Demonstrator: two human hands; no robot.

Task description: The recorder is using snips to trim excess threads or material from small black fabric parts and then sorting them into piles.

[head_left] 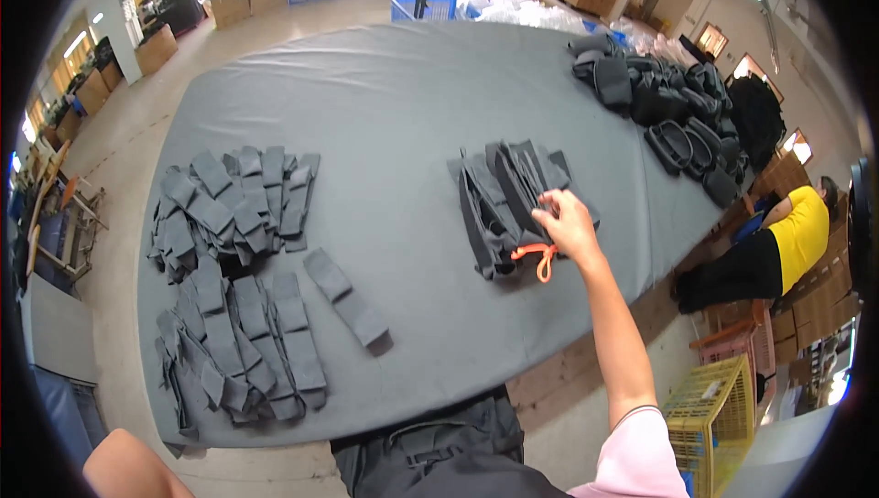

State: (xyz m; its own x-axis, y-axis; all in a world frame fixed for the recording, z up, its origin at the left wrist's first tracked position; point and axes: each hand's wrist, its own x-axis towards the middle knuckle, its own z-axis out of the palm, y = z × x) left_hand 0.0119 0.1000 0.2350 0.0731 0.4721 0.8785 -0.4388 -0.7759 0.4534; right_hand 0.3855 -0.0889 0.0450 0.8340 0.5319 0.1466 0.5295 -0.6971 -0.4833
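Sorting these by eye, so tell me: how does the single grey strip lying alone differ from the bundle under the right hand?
The single grey strip lies flat and alone on the grey table; the bundle is several grey pieces stacked on edge. The bundle carries an orange cord; the strip has none. The right hand touches the bundle; nothing touches the strip. Both look like the same dark grey fabric.

We see our right hand (pixel 568 226) bare, with no glove, ring or watch, on a bare forearm that runs up to a short pink sleeve (pixel 634 457) at the shoulder. At the lower left edge only a bare, rounded stretch of our left arm (pixel 128 467) shows, without any sleeve.
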